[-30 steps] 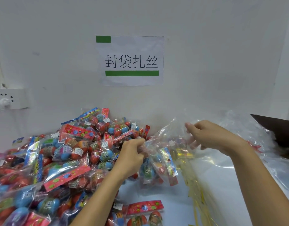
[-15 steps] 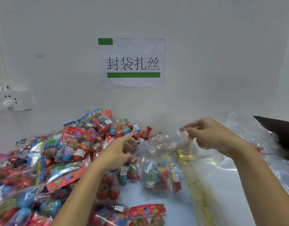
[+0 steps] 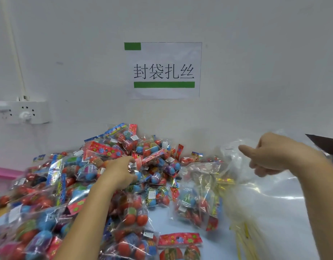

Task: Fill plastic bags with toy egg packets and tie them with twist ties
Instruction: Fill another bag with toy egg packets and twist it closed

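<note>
Left hand point(image 3: 122, 173) reaches into toy egg packet pile point(image 3: 68, 184) w/ fingers curled onto a packet, right hand point(image 3: 271, 154) pinches rim of clear plastic bag point(image 3: 199, 199), part-filled, lying between hands; gold twist ties point(image 3: 244, 235) near right.

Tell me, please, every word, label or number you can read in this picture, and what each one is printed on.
"封袋扎丝": black characters on the white paper sign taped to the wall, between green bars.
White stickers and red header cards on the toy egg packets: too small and blurred to read.
Wall socket: no readable marking.
</note>
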The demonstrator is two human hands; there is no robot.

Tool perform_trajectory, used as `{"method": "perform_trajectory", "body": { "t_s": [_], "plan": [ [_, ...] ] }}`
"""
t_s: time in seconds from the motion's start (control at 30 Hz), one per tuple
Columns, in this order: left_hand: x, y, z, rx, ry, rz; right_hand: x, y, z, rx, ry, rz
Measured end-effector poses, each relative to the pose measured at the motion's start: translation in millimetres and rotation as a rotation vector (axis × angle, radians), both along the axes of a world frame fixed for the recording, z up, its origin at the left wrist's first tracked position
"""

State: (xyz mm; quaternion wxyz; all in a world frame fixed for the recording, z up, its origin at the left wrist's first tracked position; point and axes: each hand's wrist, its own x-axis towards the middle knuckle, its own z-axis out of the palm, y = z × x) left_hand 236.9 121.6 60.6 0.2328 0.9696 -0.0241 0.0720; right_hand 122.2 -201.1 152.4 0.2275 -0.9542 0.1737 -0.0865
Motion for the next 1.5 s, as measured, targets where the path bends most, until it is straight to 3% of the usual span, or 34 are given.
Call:
{"method": "perform_trajectory", "body": {
  "t_s": [0.2,0.33,0.43,0.5,0.57,0.63,0.73,0.8,0.87,0.97,1.03,1.1,1.17,1.27,1.37,1.43,1.5],
  "plan": [
    [9.9,-2.7,-18.4,0.086,0.029,0.060,-17.5,-10.2,17.5,-0.117,-0.013,-0.090],
    [13.9,-1.4,-22.2,0.113,-0.094,0.094,-18.6,-11.5,27.9,-0.252,-0.250,-0.180],
    [11.3,-4.9,-15.7,0.086,-0.208,0.104,-16.7,4.0,25.0,-0.227,-0.463,-0.149],
    [6.5,-9.6,-4.9,-0.042,-0.277,0.090,-11.4,17.5,19.9,-0.129,-0.561,-0.038],
    [-2.1,-14.2,9.6,-0.287,-0.310,0.040,-1.9,31.1,11.1,0.011,-0.552,0.118],
    [-13.5,-19.9,23.9,-0.527,-0.307,-0.028,8.2,43.7,-1.5,0.095,-0.412,0.304],
    [-26.8,-34.9,39.8,-0.897,-0.209,-0.163,20.7,57.8,-21.1,0.054,-0.165,0.556],
    [-30.8,-48.0,47.0,-1.141,-0.107,-0.227,27.7,65.5,-34.2,0.059,-0.114,0.704],
    [-34.7,-61.1,50.3,-1.295,-0.011,-0.286,32.4,76.4,-44.2,0.156,-0.160,0.841],
    [-38.7,-74.9,48.7,-1.369,0.166,-0.400,42.4,91.1,-52.5,0.311,-0.473,0.836],
    [-38.9,-72.7,47.3,-1.332,0.219,-0.462,45.7,92.0,-50.6,0.282,-0.686,0.687],
    [-35.4,-61.2,47.0,-1.252,0.165,-0.394,47.4,86.4,-49.1,0.257,-0.750,0.597],
    [-28.4,-42.1,45.3,-1.046,-0.051,-0.182,48.8,76.4,-47.5,0.285,-0.718,0.551],
    [-12.8,-5.0,32.4,-0.568,-0.373,0.170,49.5,62.7,-45.1,0.298,-0.636,0.527],
    [-2.1,21.7,19.2,-0.222,-0.275,0.489,48.5,53.8,-44.5,0.288,-0.554,0.511],
    [-0.2,29.8,12.7,-0.137,-0.110,0.565,46.7,50.0,-43.7,0.287,-0.513,0.498],
    [1.9,33.9,6.2,-0.090,-0.066,0.575,45.1,47.7,-42.2,0.288,-0.491,0.491]
  ]
}}
